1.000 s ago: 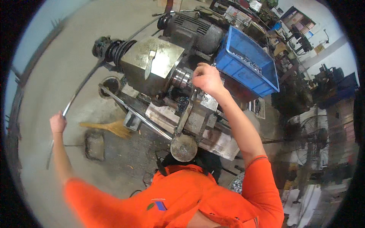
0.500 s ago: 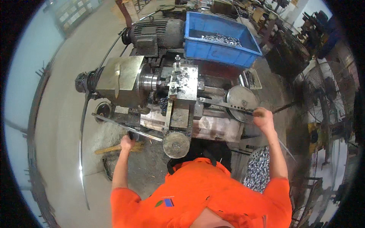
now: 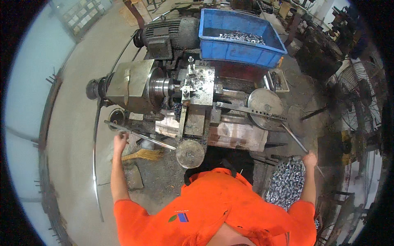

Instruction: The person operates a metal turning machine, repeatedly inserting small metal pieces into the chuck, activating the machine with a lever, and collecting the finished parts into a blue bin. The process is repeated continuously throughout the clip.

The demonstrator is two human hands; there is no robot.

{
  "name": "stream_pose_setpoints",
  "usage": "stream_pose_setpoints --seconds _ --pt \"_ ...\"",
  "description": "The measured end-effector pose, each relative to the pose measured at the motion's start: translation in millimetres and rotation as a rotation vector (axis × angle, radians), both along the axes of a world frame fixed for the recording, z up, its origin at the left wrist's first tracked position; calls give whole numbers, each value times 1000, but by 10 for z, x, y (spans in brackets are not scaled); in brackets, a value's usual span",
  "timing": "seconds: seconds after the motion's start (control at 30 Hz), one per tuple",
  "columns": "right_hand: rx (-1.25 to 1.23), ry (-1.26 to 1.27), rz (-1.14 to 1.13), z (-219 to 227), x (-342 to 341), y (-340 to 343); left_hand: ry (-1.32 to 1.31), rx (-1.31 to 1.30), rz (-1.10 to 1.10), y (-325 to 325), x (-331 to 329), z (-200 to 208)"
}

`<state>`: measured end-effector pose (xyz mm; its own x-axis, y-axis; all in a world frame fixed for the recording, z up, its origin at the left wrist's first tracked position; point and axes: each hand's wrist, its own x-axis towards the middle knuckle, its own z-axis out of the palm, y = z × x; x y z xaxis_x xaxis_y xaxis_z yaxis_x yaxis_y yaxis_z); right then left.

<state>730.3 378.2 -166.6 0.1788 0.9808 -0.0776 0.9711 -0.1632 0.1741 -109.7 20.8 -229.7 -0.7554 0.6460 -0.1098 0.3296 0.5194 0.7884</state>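
Note:
A small lathe-like machine stands before me, with a bright metal chuck [image 3: 161,87] beside an oily tool block [image 3: 202,86]. My left hand [image 3: 120,141] is at the left, just below a long metal lever rod [image 3: 152,141] that runs to a small round disc [image 3: 190,154]. Its fingers are loosely curled and a little apart, with nothing visible in them. At the right, my right hand [image 3: 310,159] is closed round the lower end of a metal lever [image 3: 294,137]. That lever joins a perforated flat bar [image 3: 250,111] across a large round disc [image 3: 266,107].
A blue plastic crate [image 3: 242,51] of small metal parts stands behind the machine, next to a motor [image 3: 172,37]. Many more shiny parts fill a container [image 3: 286,182] by my right forearm. A straw broom [image 3: 145,154] lies at the left; a fan [image 3: 359,96] stands far right.
My right hand has moved down and right, from the perforated bar's end to the lever's lower end. My left hand has moved up and left toward the rod. The large disc's bar has tilted slightly.

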Motion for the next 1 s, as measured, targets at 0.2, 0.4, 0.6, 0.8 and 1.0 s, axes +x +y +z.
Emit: stream_pose_setpoints --seconds 0.2,0.4,0.6,0.8,1.0 --pt "-133 280 129 -137 -341 -867 -246 147 350 191 351 664" --pt "-266 1057 -233 -199 -1004 -1569 -262 152 389 512 419 350" --pt "-248 1358 -252 -263 -1110 -1729 -282 107 358 509 435 415" --pt "-169 1179 -94 -491 -1012 -1769 -286 173 365 499 420 369" --pt "-226 1250 -101 -414 -965 -1726 -298 40 364 541 437 510"
